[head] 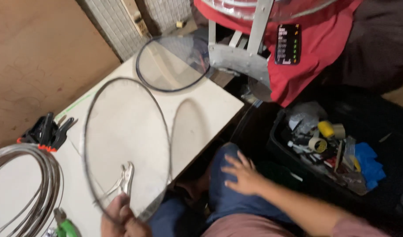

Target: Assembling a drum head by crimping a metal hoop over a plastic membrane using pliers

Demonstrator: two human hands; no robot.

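Metal mesh ring [127,145] is rising upward from my left hand [122,219], which is gripping its lower rim with locking pliers [122,180]; my right hand [243,173] is resting open on my knee, empty.

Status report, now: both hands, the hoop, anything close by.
Left hand shut on locking pliers, clamped to mesh hoop, raised off table. Right hand open, on knee. Second hoop flat behind; wire coil left.

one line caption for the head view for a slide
Left hand holds a round mesh-covered wire hoop over a white table; right hand rests on the knee.
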